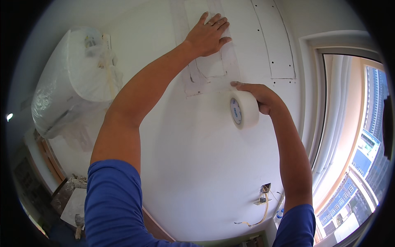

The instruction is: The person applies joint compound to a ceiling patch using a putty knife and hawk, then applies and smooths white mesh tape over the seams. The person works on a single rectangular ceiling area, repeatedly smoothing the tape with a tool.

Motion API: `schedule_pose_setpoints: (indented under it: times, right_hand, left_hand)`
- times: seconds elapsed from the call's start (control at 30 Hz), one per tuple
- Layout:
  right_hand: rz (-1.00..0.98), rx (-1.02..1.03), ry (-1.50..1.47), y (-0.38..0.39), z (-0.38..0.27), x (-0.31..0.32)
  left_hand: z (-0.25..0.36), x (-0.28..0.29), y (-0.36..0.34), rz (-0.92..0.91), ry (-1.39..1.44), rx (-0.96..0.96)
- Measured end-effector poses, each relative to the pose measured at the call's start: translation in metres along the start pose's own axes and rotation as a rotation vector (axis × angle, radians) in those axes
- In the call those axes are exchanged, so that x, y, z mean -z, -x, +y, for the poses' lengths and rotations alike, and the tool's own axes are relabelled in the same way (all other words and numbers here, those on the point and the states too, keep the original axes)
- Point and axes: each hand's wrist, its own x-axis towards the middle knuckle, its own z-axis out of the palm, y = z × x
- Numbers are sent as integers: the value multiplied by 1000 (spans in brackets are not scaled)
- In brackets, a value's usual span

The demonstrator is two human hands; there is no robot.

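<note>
High on the white wall (185, 164), my left hand (207, 36) lies with its fingers stretched out over a strip of pale translucent tape (229, 61). Strips of this tape frame a rectangular patch (212, 66) whose seams show as thin dark cracks. Lower and to the right, my right hand (263, 96) grips a wide roll of whitish tape (249, 109), its printed cardboard core facing left. The thumb of that hand points toward the wall near the patch's lower right corner. Whether tape runs from the roll to the wall is hard to make out.
A plastic-wrapped air conditioner (68, 84) hangs at left. Right of the patch, a panel (275, 41) shows dark seams and screw dots. Loose wires (263, 208) stick out of a wall box (266, 188) low down. A window (349, 144) stands at right.
</note>
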Motion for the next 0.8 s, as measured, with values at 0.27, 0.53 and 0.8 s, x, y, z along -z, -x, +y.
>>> schedule_pose_setpoints:
  times: [0.27,0.53,0.8]
  right_hand:
    - [-16,16,-9,-5,6,-1]
    - [-13,-4,-12,-9,9,2]
    - [-43,2,-42,-6,4,3]
  left_hand:
    - [-5,-1,4,-2,41,7]
    - [-12,-4,6,40,114,-31]
    - [-5,-1,14,-21,177,-72]
